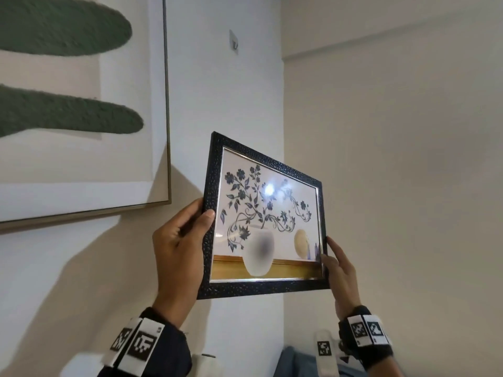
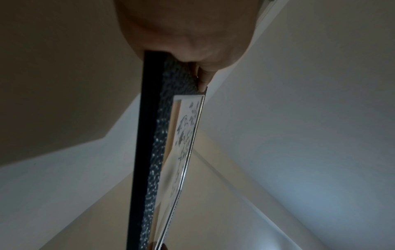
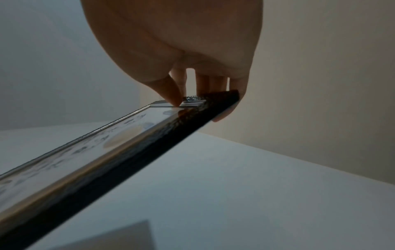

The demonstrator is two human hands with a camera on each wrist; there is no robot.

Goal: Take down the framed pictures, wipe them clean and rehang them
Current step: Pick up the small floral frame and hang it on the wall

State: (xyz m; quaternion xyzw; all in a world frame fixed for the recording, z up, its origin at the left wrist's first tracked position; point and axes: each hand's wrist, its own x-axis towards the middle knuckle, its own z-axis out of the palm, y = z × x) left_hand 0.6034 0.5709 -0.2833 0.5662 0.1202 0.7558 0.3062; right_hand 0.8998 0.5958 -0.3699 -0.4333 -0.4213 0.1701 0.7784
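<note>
A small picture in a black textured frame (image 1: 215, 170), showing a vase with dark flowers behind glass, is held up in front of the white wall, tilted. My left hand (image 1: 185, 240) grips its left side, thumb on the front and fingers behind. My right hand (image 1: 336, 263) pinches the lower right corner, thumb on the front. A small wall hook (image 1: 234, 42) sits on the wall above the frame. The left wrist view shows the frame (image 2: 149, 152) edge-on below my hand (image 2: 192, 50). In the right wrist view my fingers (image 3: 177, 94) pinch the frame (image 3: 128, 152) corner.
A large canvas (image 1: 81, 104) with green textured shapes hangs at the upper left, its lower right corner close to the small frame. The room's corner (image 1: 283, 131) runs down just right of the hook. Something blue (image 1: 299, 360) lies below.
</note>
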